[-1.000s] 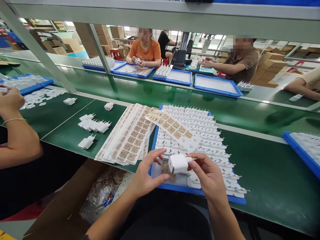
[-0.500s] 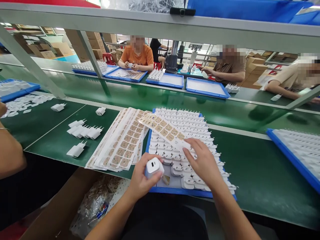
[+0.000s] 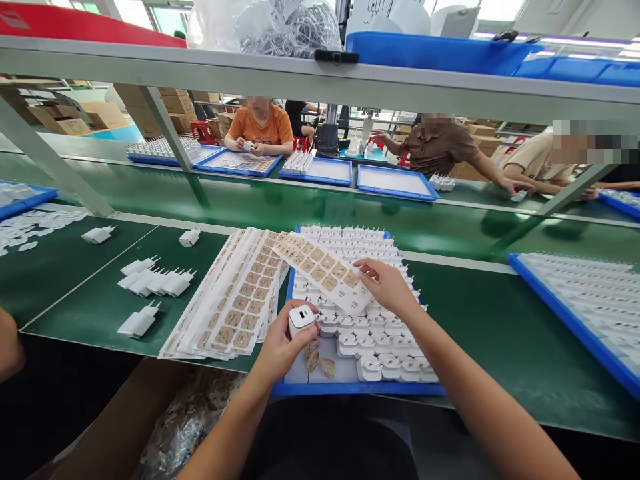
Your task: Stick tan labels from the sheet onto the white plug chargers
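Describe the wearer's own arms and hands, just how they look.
The left hand and right hand are ungloved. Both forearms are bare to the picture's edge, with no sleeve, watch or bracelet showing. Dark clothing shows between them.

On my screen I'm seeing a green desk (image 3: 475, 333) running beneath a pale grey shelf (image 3: 250, 79) — beyond, cardboard boxes (image 3: 175, 101) are sitting near a red stool (image 3: 203, 132), windows (image 3: 134, 15) are showing upper left, and ceiling lights (image 3: 575, 42) are glowing upper right.

Around the left hand (image 3: 281, 341)
Stacked sheets (image 3: 230, 293) lie left of its grip; rightward and beyond, the tray (image 3: 365, 388) holds chargers (image 3: 350, 343), one loose sheet (image 3: 319, 265) across them.
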The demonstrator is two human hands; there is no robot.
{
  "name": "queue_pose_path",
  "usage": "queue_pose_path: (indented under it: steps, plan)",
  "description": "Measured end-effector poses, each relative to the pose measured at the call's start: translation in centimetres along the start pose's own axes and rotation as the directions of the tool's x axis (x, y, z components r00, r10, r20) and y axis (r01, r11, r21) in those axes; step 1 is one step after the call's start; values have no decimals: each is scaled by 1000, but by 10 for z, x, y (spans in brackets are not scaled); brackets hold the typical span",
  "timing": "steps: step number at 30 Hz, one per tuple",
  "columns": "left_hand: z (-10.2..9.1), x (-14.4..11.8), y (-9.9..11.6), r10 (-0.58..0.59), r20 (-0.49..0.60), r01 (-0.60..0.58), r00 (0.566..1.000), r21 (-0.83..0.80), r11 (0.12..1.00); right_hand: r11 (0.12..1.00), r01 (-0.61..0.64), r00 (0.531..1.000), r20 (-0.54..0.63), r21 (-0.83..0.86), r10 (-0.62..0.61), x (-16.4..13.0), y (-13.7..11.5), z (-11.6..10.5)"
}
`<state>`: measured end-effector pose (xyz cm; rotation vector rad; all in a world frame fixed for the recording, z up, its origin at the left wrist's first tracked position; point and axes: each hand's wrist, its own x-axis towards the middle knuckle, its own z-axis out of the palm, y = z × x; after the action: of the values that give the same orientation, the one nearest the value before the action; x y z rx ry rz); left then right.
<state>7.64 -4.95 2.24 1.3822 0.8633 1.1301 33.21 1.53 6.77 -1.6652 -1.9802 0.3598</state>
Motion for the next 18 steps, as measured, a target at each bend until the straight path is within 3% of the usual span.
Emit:
queue_pose_path:
  steps: [3, 5, 7, 9, 12, 14, 18]
  plan:
    - [-2, 12, 20, 160, 16, -157, 987, 293, 943, 995, 48, 999, -22, 85, -46, -17, -9, -10]
    - [-2, 27, 37, 288, 94, -296, 953, 488, 821, 979, 137, 989, -69, 153, -128, -30, -14, -15]
    - [0, 47, 53, 338, 227, -404, 914, 595, 695, 947, 240, 968, -126, 213, -217, -40, -17, -19]
    - [3, 70, 65, 268, 388, -464, 882, 619, 634, 923, 303, 949, -166, 238, -268, -47, -20, -21]
    - [9, 100, 76, 76, 556, -466, 828, 607, 644, 913, 343, 930, -214, 223, -297, -50, -21, -23]
    - [11, 113, 78, 7, 600, -453, 800, 595, 664, 911, 370, 914, -248, 182, -321, -50, -21, -24]
    - [14, 120, 77, -8, 642, -451, 767, 548, 704, 909, 414, 872, -307, 48, -381, -51, -21, -23]
